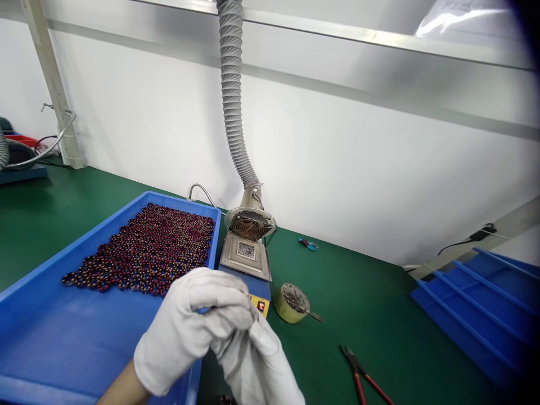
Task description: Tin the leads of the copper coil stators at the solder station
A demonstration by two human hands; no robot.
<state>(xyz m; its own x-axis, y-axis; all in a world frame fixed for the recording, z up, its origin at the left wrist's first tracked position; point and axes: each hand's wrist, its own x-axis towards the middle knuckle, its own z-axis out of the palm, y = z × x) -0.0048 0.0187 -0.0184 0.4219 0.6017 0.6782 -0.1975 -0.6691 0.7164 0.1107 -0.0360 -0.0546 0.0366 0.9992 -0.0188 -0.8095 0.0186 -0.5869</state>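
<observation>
Head view shows the left hand (194, 323) and the right hand (262, 365) in white gloves, fingers bent and tips close together. I can't tell what they pinch, or which way it points, because the fingers hide it. Many dark red rings (156, 247) lie past the hands and to the left, in a blue tray (84, 337). The tray's long side runs away from the person. Red-handled pliers (356, 369) lie on the green bench (350, 298) at the right, tips pointing away.

left hand (196, 323): white glove (162, 354), wrist-length | right hand (259, 357): white glove (276, 382), creased | left forearm (126, 387): bare
</observation>
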